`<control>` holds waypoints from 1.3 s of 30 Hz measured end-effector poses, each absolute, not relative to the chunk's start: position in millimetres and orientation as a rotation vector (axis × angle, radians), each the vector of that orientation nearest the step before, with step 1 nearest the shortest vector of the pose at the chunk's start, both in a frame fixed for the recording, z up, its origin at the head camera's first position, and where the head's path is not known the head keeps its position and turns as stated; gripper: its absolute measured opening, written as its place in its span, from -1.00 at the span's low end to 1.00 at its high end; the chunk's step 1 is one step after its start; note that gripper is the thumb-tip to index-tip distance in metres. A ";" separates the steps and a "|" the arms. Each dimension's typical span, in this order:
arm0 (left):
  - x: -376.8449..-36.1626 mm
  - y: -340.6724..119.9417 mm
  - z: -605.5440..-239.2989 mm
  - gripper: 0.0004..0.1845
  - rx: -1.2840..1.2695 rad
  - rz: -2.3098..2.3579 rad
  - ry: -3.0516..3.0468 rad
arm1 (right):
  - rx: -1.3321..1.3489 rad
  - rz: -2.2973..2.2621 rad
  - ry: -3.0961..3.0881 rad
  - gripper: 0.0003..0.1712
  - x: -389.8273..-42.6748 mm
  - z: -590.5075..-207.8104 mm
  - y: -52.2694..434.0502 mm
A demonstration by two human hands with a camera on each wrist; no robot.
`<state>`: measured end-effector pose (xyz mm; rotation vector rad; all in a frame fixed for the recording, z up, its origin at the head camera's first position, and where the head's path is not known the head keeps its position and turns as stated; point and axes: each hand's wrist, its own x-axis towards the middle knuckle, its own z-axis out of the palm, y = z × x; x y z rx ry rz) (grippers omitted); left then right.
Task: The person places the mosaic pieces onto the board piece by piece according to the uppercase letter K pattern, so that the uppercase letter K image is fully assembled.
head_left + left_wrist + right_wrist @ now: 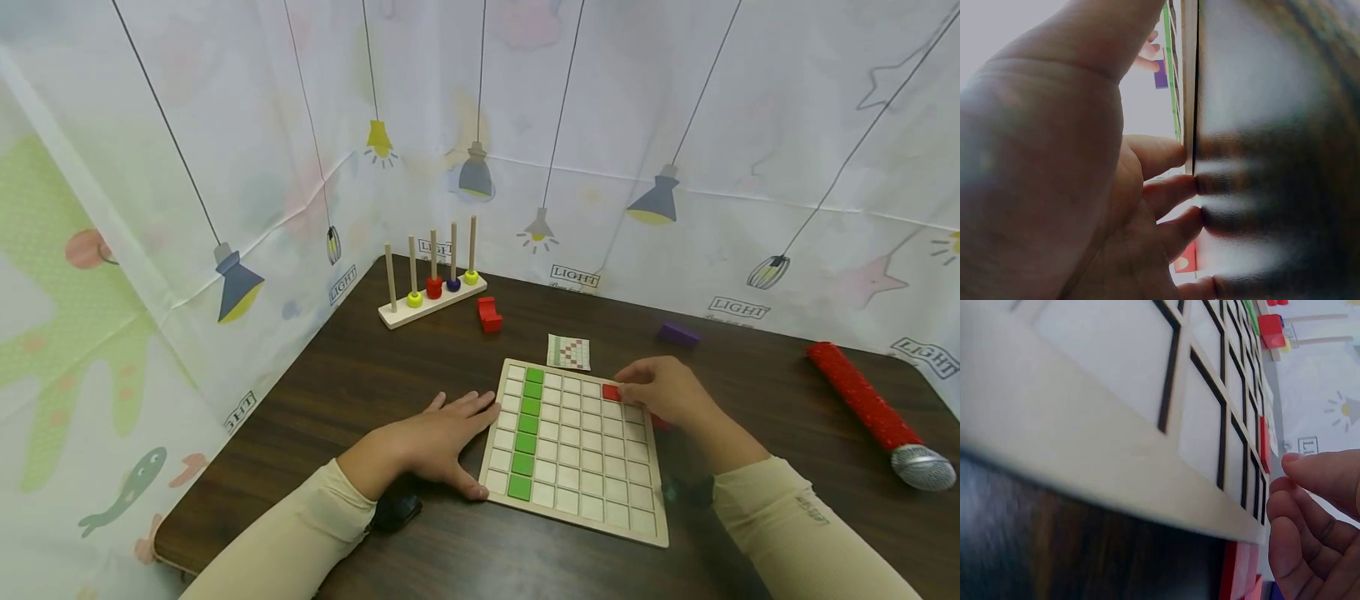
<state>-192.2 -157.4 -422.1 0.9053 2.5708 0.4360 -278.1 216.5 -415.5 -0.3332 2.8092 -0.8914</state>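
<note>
A wooden grid board [577, 522] lies on the dark table, its second column filled with green tiles [528, 423]. One red tile [611, 392] is at the sixth cell of the far row; whether it sits fully flat is unclear. My right hand [667, 390] hovers over the far right corner, bent fingertips beside that tile. In the right wrist view, nothing shows between thumb and fingers, and the red tile [1265, 444] appears apart from them. With fingers spread, my left hand [442, 437] rests on the table against the board's left edge. A small pattern card [568, 352] lies behind the board.
Partly hidden red pieces [660, 422] lie right of the board. A peg stand with coloured beads [433, 304] and a red block [489, 315] stand at the back left. A purple block [678, 334] and red microphone [870, 400] are rightward. A black object [395, 510] sits near my left wrist.
</note>
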 end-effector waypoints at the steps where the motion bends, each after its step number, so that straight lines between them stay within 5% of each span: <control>1: -192.3 -156.9 -422.1 0.27 0.905 0.434 2.570 | -0.325 -0.883 2.821 -0.70 -278.3 -415.9 219.5; 21: -191.7 -154.2 -420.9 0.27 0.906 0.430 2.567 | -0.135 -0.696 2.906 -0.59 -257.1 -416.7 304.6; 32: -192.6 -156.0 -422.7 0.28 0.883 0.416 2.574 | -0.004 -0.684 2.793 -0.30 -244.0 -414.8 327.5; 39: -191.9 -155.6 -422.4 0.28 0.894 0.431 2.565 | -0.036 -0.669 2.810 -0.41 -240.8 -419.0 327.0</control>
